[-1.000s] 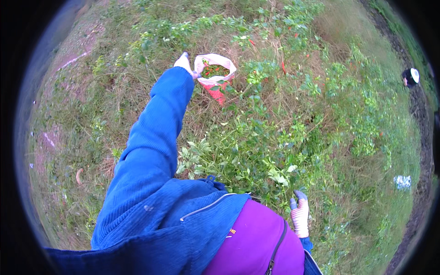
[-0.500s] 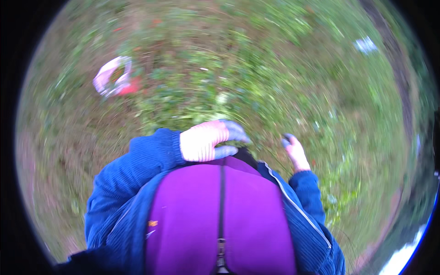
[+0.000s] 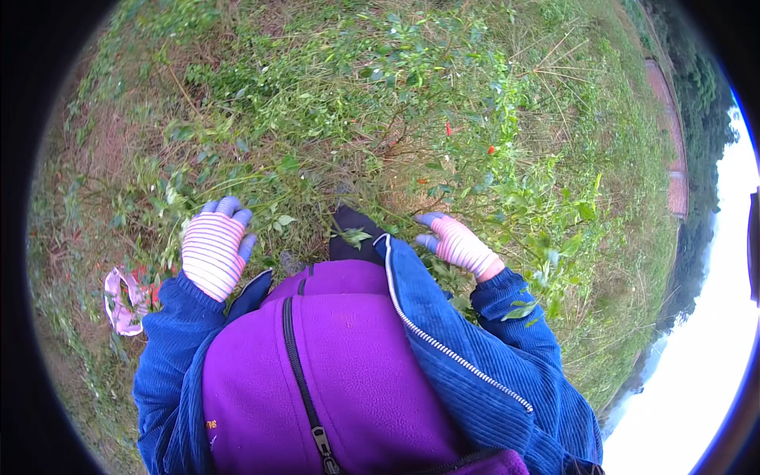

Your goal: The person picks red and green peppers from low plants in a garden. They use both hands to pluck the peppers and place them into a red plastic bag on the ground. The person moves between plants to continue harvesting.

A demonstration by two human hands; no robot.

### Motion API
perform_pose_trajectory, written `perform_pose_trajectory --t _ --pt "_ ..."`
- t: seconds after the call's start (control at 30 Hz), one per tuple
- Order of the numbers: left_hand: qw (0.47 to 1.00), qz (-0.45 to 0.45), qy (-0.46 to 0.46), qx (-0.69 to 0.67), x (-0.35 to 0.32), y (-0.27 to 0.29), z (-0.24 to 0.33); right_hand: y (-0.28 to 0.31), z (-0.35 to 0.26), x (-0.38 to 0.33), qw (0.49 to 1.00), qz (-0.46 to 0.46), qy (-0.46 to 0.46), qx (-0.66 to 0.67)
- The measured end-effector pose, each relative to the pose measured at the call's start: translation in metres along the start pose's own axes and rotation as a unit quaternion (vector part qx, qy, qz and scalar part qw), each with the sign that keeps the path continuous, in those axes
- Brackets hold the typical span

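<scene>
A person's left hand (image 3: pixel 214 247), striped-gloved, thumb and fingers parted, hovers near low greenery (image 3: pixel 170 194), while the right hand (image 3: pixel 461 244), thumb and fingers slightly apart, hangs beside a leafy plant (image 3: pixel 518 202). Red peppers (image 3: pixel 491 150) show beyond it; a pink-rimmed bag (image 3: pixel 125 324) sits at far left, beside the blue sleeve (image 3: pixel 178 340).

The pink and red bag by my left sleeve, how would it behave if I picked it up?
The bag would probably flop, since its rim looks thin and crumpled. Being open at the top, it might spill anything inside if tipped.
</scene>
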State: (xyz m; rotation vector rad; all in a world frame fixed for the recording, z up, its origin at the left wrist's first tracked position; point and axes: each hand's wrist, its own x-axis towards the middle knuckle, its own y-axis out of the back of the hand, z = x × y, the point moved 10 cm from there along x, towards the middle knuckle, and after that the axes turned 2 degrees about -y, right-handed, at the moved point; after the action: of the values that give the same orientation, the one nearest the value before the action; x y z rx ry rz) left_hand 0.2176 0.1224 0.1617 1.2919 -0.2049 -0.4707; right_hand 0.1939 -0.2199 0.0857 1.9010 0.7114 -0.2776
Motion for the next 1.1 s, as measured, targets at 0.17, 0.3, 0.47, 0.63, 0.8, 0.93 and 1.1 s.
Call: perform_pose_trajectory --t 0.17,0.3,0.47,0.63,0.8,0.93,1.1 --pt "0.991 -0.030 -0.025 0.129 0.054 0.021 0.041 0.027 0.027 0.015 0.990 0.061 -0.038 0.120" --pt "0.969 0.101 -0.227 0.010 0.123 0.043 0.136 0.028 0.024 0.009 0.991 0.073 -0.008 0.116" --pt "0.946 -0.249 -0.208 -0.019 0.240 -0.105 0.203 0.058 0.035 -0.008 0.946 0.249 -0.035 0.206" --pt "0.935 -0.257 -0.210 -0.125 0.272 -0.202 0.238 0.072 0.065 -0.029 0.856 0.373 -0.112 0.340" --pt "0.890 -0.306 -0.206 -0.268 0.270 -0.226 0.257 0.093 0.098 -0.059 0.778 0.507 -0.132 0.347" --pt "0.709 -0.536 0.002 -0.457 0.242 -0.253 0.260 0.116 0.109 -0.062 0.883 0.406 -0.218 -0.096" --pt "0.772 -0.535 -0.034 -0.342 0.260 -0.271 0.226 0.090 0.170 -0.057 0.924 0.241 -0.295 -0.013"
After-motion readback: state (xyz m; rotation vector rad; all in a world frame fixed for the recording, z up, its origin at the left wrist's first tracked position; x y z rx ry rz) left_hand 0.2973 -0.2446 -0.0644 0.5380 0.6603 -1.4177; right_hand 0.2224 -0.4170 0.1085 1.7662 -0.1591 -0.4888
